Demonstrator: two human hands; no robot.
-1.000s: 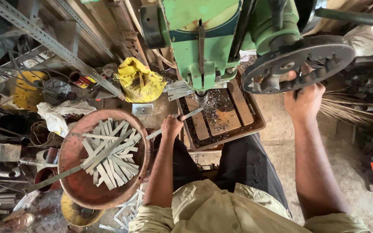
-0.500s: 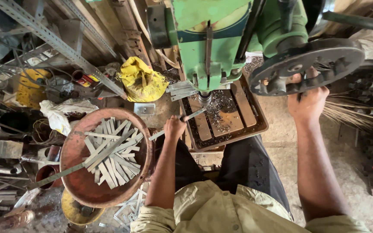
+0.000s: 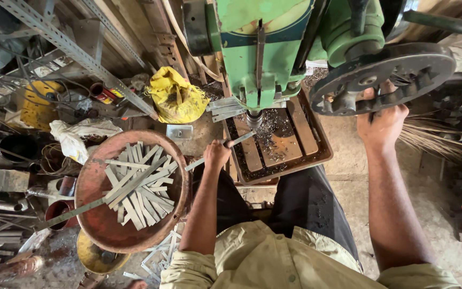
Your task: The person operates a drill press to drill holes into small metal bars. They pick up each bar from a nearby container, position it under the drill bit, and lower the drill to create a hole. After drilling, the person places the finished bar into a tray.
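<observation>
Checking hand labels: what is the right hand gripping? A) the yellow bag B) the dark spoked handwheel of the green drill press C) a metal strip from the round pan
B: the right hand wraps its fingers around the rim of the handwheel, while the left hand holds a metal strip on the drill table.

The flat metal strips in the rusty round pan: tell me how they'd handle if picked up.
The strips look thin, flat and rigid, so probably stiff and light. Piled loosely crisscross in the pan, they would likely slide and clatter rather than roll.

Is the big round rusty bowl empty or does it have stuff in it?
Not empty. The round rusty pan holds a loose pile of flat metal strips.
</observation>
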